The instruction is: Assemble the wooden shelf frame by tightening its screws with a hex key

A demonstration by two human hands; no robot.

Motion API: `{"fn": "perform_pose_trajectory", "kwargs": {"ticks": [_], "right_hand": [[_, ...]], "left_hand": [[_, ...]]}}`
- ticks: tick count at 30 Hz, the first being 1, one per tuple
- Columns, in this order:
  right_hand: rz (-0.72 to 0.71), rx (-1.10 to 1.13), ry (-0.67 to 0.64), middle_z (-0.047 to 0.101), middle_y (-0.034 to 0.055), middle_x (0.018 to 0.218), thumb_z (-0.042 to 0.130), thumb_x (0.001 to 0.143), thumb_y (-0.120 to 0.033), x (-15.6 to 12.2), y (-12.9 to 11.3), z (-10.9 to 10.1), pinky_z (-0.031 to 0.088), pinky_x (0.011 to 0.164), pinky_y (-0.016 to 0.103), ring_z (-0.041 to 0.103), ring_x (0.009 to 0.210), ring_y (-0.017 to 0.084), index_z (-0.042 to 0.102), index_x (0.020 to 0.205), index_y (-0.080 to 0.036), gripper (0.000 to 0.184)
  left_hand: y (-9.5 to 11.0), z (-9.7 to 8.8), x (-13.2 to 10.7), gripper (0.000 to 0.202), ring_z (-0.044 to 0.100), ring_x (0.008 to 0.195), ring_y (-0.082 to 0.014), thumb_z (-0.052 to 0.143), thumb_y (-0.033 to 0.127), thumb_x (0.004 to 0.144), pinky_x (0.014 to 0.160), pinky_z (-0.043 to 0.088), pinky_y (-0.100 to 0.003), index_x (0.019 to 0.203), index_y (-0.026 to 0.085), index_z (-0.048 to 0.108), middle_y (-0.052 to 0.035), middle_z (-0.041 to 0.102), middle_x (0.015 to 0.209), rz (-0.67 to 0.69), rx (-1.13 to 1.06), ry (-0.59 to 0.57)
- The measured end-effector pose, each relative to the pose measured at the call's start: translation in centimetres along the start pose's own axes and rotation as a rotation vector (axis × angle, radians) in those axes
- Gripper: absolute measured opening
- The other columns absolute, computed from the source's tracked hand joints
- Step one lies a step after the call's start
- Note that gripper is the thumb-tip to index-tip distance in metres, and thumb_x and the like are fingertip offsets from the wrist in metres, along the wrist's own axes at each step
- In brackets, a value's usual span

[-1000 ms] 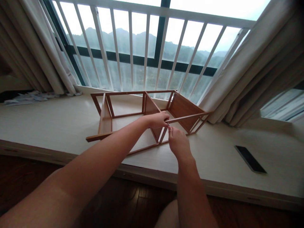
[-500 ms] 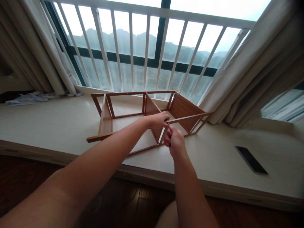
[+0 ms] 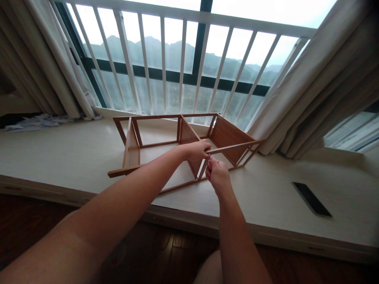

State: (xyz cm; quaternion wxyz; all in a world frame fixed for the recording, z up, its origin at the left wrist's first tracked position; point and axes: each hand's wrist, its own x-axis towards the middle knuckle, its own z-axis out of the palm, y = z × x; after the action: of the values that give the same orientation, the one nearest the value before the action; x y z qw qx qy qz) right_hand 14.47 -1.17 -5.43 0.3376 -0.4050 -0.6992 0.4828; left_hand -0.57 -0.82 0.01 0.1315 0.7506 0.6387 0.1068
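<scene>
A brown wooden shelf rack [image 3: 189,132] lies on its side on the pale window ledge, its open frame and several panels showing. My left hand [image 3: 197,150] is closed around the rack's upper near rail, at the joint by the middle panel. Just below and right of it, my right hand [image 3: 217,173] is closed in a pinch on a thin metal tool [image 3: 210,155]. Only a short piece of that tool shows, pointing up at the joint; my fingers cover the rest. My left forearm hides part of the rack's near side.
A black phone [image 3: 312,199] lies on the ledge [image 3: 266,197] to the right. White railings [image 3: 182,63] stand before the window behind the rack. Beige curtains hang at the left [image 3: 50,59] and right [image 3: 299,90]. Crumpled white material [image 3: 44,122] lies at the far left.
My right hand has turned a little at the wrist, with its fingers still pinched by the joint. My left hand and the rack have stayed in place.
</scene>
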Motion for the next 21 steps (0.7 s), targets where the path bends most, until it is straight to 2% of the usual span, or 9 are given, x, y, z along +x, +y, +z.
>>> {"fn": "perform_pose_trajectory", "kwargs": {"ticks": [3, 7, 9, 11, 13, 15, 17, 21], "right_hand": [[-0.126, -0.471, 0.087, 0.052, 0.0036, 0.06, 0.036, 0.095, -0.04, -0.5, -0.4, -1.0, 0.033, 0.057, 0.028, 0.051, 0.058, 0.017, 0.054, 0.072, -0.02, 0.035], [-0.131, -0.764, 0.057, 0.063, 0.0104, 0.073, 0.028, 0.098, -0.039, -0.9, -0.9, -1.7, 0.033, 0.062, 0.031, 0.059, 0.07, 0.022, 0.062, 0.085, -0.019, 0.041], [-0.141, -0.648, 0.079, 0.062, 0.0087, 0.07, 0.032, 0.097, -0.039, -0.7, -0.8, -1.5, 0.031, 0.06, 0.03, 0.057, 0.067, 0.02, 0.061, 0.079, -0.019, 0.039], [-0.099, -0.274, 0.06, 0.054, 0.0036, 0.058, 0.041, 0.092, -0.039, -0.3, -0.5, -1.1, 0.028, 0.053, 0.027, 0.049, 0.055, 0.015, 0.054, 0.066, -0.019, 0.036], [-0.004, 0.155, -0.017, 0.041, -0.0027, 0.045, 0.044, 0.088, -0.039, 0.1, -0.1, -0.5, 0.023, 0.045, 0.025, 0.037, 0.042, 0.011, 0.041, 0.055, -0.021, 0.038], [0.079, 0.408, -0.085, 0.03, -0.0068, 0.038, 0.042, 0.086, -0.039, 0.4, 0.1, 0.1, 0.017, 0.038, 0.024, 0.027, 0.033, 0.009, 0.032, 0.054, -0.023, 0.037], [0.102, 0.47, -0.102, 0.027, -0.0081, 0.035, 0.038, 0.085, -0.038, 0.5, 0.2, 0.5, 0.014, 0.035, 0.023, 0.022, 0.03, 0.008, 0.029, 0.056, -0.024, 0.034], [0.118, 0.566, -0.099, 0.03, -0.0079, 0.034, 0.038, 0.084, -0.038, 0.3, 0.2, 0.8, 0.013, 0.032, 0.022, 0.023, 0.029, 0.008, 0.029, 0.057, -0.024, 0.032]], "left_hand": [[-0.2, 0.1, 0.1, 0.016, 0.051, 0.084, -0.0147, 0.057, 0.031, 0.082, 0.08, 0.043, -0.025, 0.082, 0.017, 0.049, -0.0024, 0.047, 0.097, 0.009, -0.016, -0.001], [-0.4, 0.3, 0.2, 0.018, 0.05, 0.082, -0.0144, 0.058, 0.033, 0.081, 0.078, 0.043, -0.025, 0.082, 0.017, 0.05, -0.0021, 0.047, 0.096, 0.007, -0.013, 0.008], [-0.4, 0.2, 0.2, 0.017, 0.05, 0.081, -0.0143, 0.058, 0.033, 0.081, 0.077, 0.043, -0.025, 0.082, 0.017, 0.05, -0.002, 0.048, 0.096, 0.006, -0.008, 0.008], [-0.3, 0.2, 0.2, 0.017, 0.05, 0.082, -0.0144, 0.058, 0.032, 0.081, 0.077, 0.043, -0.025, 0.081, 0.018, 0.05, -0.002, 0.048, 0.096, 0.005, -0.009, 0.01], [-0.3, 0.2, 0.2, 0.016, 0.05, 0.083, -0.0145, 0.058, 0.031, 0.081, 0.078, 0.043, -0.025, 0.081, 0.018, 0.049, -0.0018, 0.048, 0.096, -0.001, -0.012, 0.014], [-0.3, 0.2, 0.2, 0.015, 0.05, 0.084, -0.0144, 0.057, 0.029, 0.081, 0.078, 0.042, -0.024, 0.079, 0.018, 0.048, -0.0017, 0.047, 0.095, -0.007, -0.018, 0.017], [-0.3, 0.3, 0.2, 0.014, 0.05, 0.083, -0.0143, 0.057, 0.029, 0.081, 0.078, 0.042, -0.024, 0.078, 0.018, 0.048, -0.0016, 0.046, 0.094, -0.006, -0.024, 0.021], [-0.4, 0.4, 0.2, 0.014, 0.049, 0.081, -0.014, 0.056, 0.028, 0.08, 0.077, 0.042, -0.025, 0.078, 0.018, 0.047, -0.0015, 0.045, 0.094, 0.001, -0.031, 0.022]]}}
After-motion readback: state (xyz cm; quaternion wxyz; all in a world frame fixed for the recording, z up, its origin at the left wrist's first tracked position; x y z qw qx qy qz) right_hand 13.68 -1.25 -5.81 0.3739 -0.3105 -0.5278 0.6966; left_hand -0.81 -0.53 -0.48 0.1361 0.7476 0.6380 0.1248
